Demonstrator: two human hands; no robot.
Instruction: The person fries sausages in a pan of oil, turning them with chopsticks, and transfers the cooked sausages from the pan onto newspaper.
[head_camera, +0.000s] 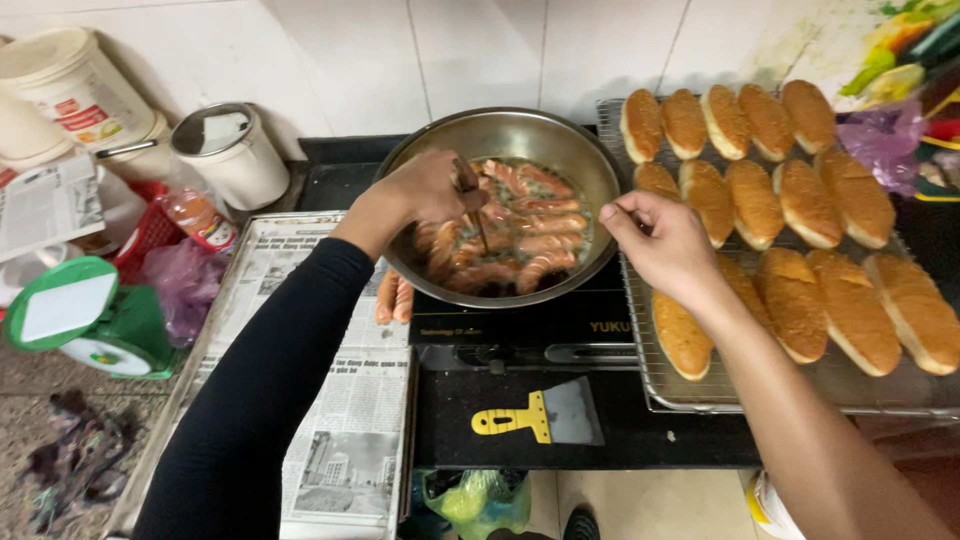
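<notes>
A steel pan (560, 140) of sausages (520, 235) frying in oil sits on a black cooktop (520, 325). My left hand (425, 190), in a black sleeve, holds chopsticks (475, 215) with their tips down among the sausages. My right hand (660, 240) hovers at the pan's right rim, fingers loosely curled and holding nothing. Two cooked sausages (395, 297) lie on a newspaper-lined tray (330, 400) left of the pan.
A wire rack (640, 370) of several breaded buns (800, 270) stands on the right. A yellow-handled scraper (545, 415) lies in front of the cooktop. A green scale (85, 320), white containers (230, 155) and a sauce bottle (200, 218) crowd the left.
</notes>
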